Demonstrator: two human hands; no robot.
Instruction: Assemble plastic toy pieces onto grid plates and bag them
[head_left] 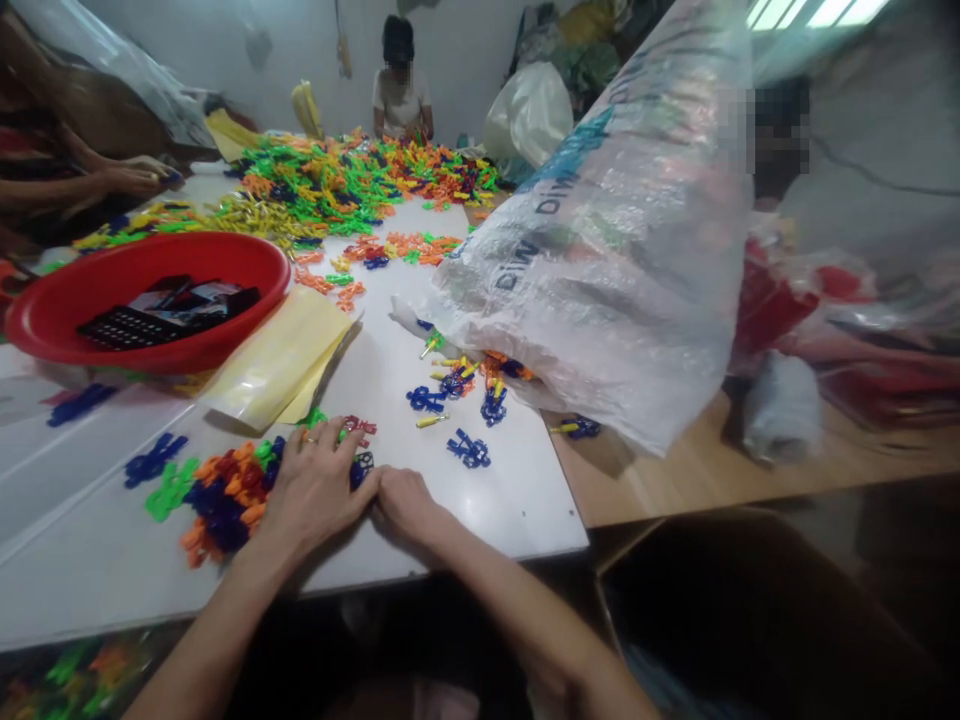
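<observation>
Beside a pile of small plastic figures (236, 490) in orange, dark blue, red and green lies my left hand (315, 475), palm down with its fingers stretched forward. Its thumb points toward my right hand (405, 500), whose fingers are curled in. The two hands meet near the table's front edge, and what my right fingers hold, if anything, is hidden. A dark blue figure (362, 468) shows just beyond the left thumb, with a red figure (360, 430) behind it. Farther right are loose blue figures (469, 449) and a yellow piece with a clear tip (431, 421).
A red basin (150, 350) holding black items stands at left, beside a yellow folded sheet (277, 350). A large heap of colourful figures (337, 180) covers the back. A white woven sack (600, 300) leans at right, near a plastic roll (784, 405). Other people sit around.
</observation>
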